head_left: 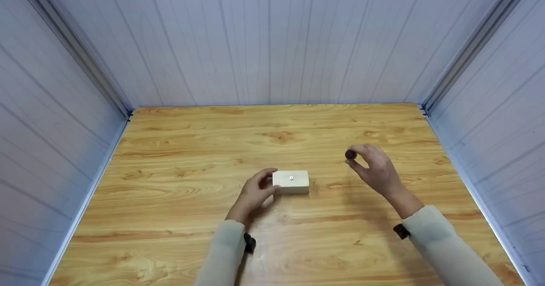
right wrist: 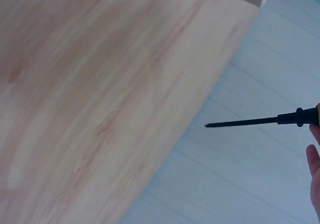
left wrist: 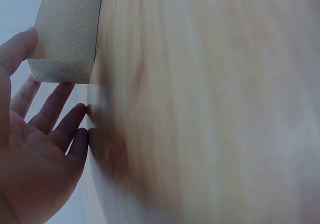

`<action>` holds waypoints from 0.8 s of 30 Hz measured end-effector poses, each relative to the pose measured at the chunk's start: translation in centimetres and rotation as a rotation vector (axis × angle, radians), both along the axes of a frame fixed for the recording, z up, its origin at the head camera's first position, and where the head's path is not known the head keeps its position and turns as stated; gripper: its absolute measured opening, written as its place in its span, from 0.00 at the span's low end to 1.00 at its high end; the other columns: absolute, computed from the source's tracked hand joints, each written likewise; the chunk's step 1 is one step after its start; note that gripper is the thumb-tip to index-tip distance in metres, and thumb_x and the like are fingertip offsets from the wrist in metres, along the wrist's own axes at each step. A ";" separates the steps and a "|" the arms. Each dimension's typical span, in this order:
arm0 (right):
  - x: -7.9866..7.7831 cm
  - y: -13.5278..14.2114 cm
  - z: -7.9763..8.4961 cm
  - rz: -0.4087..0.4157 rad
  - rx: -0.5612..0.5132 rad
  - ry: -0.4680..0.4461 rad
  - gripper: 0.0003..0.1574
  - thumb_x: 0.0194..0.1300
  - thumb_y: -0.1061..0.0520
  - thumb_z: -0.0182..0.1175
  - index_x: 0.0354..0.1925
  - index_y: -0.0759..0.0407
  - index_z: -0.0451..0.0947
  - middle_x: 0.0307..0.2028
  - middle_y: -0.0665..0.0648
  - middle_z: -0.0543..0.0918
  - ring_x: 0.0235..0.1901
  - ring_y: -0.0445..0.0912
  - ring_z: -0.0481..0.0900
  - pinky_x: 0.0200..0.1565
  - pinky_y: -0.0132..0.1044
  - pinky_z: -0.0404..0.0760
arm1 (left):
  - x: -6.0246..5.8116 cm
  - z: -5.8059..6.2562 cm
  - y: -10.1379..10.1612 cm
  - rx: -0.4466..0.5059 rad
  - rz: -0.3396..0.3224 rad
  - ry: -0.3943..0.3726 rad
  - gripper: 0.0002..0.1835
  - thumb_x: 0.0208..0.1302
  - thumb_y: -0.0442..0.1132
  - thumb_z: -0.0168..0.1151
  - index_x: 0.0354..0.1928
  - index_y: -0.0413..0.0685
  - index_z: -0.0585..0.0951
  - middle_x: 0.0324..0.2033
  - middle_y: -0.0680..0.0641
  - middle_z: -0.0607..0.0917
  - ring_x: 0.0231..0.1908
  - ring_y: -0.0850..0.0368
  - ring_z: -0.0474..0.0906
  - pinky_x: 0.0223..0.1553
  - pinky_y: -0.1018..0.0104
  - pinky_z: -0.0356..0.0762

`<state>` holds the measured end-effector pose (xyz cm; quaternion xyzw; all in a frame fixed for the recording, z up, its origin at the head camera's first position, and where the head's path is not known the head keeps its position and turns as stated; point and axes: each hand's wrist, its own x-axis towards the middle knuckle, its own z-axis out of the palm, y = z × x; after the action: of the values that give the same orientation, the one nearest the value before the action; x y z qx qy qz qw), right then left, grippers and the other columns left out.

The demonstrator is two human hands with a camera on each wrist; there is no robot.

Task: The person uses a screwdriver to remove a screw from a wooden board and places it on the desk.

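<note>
Pinching a screwdriver [head_left: 350,154] right of centre in our right hand [head_left: 378,170], we grip a wooden block [head_left: 291,183] below centre, left fingers [head_left: 263,175] half-spread.

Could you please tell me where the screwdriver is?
In the head view, the screwdriver is in the right hand, above the table, right of the pale block.

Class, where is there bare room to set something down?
The tabletop is bare between the wooden block and back wall, and left of the left hand. Crowded: the block's left end, where that hand grips it; farther right, the right hand holds a screwdriver aloft.
</note>
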<state>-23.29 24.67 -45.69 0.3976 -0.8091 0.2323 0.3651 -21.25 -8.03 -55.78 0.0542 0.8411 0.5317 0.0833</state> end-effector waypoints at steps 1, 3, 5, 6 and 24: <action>0.0 -0.2 0.2 0.001 -0.027 -0.007 0.24 0.46 0.63 0.65 0.45 0.61 0.73 0.33 0.52 0.79 0.33 0.42 0.76 0.36 0.36 0.73 | 0.0 0.0 0.0 0.000 0.002 0.003 0.28 0.49 0.54 0.62 0.55 0.67 0.69 0.52 0.57 0.72 0.56 0.58 0.65 0.57 0.57 0.60; 0.1 -0.7 0.6 0.008 -0.088 -0.008 0.25 0.46 0.64 0.65 0.46 0.61 0.72 0.34 0.53 0.79 0.35 0.43 0.76 0.38 0.33 0.74 | 0.0 0.0 0.0 0.000 0.005 0.004 0.27 0.49 0.54 0.62 0.55 0.67 0.69 0.51 0.57 0.73 0.56 0.58 0.65 0.57 0.58 0.60; 0.1 -1.2 0.8 0.017 -0.145 -0.014 0.26 0.46 0.65 0.65 0.46 0.61 0.72 0.34 0.54 0.79 0.36 0.43 0.77 0.40 0.30 0.74 | 0.0 0.0 0.1 0.005 0.011 0.006 0.27 0.49 0.53 0.63 0.54 0.68 0.70 0.51 0.57 0.73 0.55 0.58 0.66 0.57 0.58 0.61; 0.1 -1.5 0.8 0.024 -0.179 -0.019 0.26 0.46 0.65 0.65 0.47 0.60 0.72 0.34 0.54 0.79 0.36 0.43 0.77 0.40 0.29 0.74 | 0.0 0.0 0.1 0.006 0.015 0.004 0.27 0.49 0.53 0.63 0.54 0.68 0.70 0.50 0.57 0.73 0.55 0.58 0.66 0.57 0.58 0.61; 2.3 -8.4 3.6 0.309 -0.674 -0.277 0.26 0.38 0.81 0.60 0.42 0.77 0.71 0.32 0.69 0.77 0.29 0.55 0.79 0.29 0.38 0.79 | 0.2 0.2 0.2 0.014 0.017 0.005 0.26 0.50 0.50 0.63 0.54 0.68 0.70 0.51 0.57 0.73 0.54 0.58 0.68 0.56 0.59 0.62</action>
<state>-20.97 16.28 -42.08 0.3376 -0.6596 0.5886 0.3234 -21.08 -7.87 -55.56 0.0490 0.8380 0.5382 0.0760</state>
